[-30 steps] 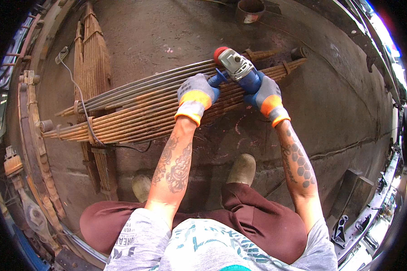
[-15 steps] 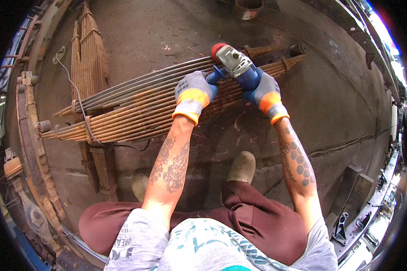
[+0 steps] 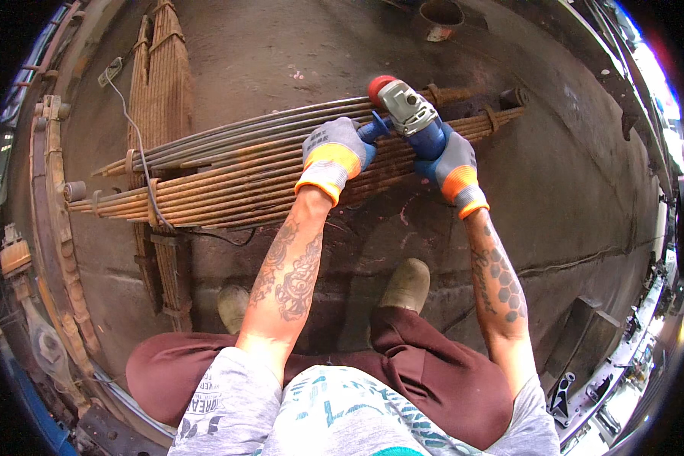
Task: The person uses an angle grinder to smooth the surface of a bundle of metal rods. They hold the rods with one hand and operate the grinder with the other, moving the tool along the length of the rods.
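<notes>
In mid-frame, the gloved left hand (image 3: 334, 152) is wrapped around the blue side handle (image 3: 372, 130) of an angle grinder (image 3: 407, 109); the gloved right hand (image 3: 456, 163) is curled around its blue body (image 3: 429, 140). The grinder is at upper centre, over rusty leaf springs (image 3: 228, 176), with a bucket (image 3: 441, 17) at the top edge

There are two gloved hands (image 3: 334, 148) (image 3: 454, 163), one angle grinder (image 3: 418, 118), two shoes (image 3: 405, 285) and one bucket (image 3: 439, 33). Leaf-spring packs (image 3: 228, 190) number at least four, two crossing two others.
</notes>
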Demonstrator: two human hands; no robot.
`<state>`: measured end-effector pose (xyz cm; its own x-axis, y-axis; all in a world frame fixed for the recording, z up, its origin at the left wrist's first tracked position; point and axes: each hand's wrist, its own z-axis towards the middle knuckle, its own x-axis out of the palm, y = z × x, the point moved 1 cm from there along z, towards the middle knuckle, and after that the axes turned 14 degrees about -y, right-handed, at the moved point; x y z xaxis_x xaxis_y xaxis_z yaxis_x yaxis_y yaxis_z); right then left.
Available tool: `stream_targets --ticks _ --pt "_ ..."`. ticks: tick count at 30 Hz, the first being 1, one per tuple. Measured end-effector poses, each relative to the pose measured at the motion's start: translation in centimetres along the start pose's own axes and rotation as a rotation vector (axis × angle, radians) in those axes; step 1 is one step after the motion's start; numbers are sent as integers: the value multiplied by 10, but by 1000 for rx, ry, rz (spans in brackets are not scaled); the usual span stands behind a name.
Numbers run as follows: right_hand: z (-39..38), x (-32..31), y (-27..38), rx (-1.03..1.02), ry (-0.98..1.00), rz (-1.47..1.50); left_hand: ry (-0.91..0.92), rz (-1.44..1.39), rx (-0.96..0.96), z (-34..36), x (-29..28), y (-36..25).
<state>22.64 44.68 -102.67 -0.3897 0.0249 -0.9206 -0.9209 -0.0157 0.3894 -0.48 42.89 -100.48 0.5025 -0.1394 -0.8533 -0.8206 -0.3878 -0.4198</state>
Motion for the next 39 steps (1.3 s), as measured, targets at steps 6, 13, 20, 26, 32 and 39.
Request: stream_targets --ticks 6,13,20,26,32,39 --pt "-2 1 -4 3 -10 10 19 -33 42 4 11 5" --pt "-5 6 -5 64 -17 70 12 -7 42 3 8 4" --pt "-1 -3 0 60 34 1 -1 -31 18 0 6 2" --pt "-3 -4 5 20 18 8 -23 -25 9 2 9 5" --pt "-2 -2 -3 35 20 23 -15 -45 12 -5 0 -1" --pt "-3 -7 5 58 29 62 -104 -172 87 -11 5 11"
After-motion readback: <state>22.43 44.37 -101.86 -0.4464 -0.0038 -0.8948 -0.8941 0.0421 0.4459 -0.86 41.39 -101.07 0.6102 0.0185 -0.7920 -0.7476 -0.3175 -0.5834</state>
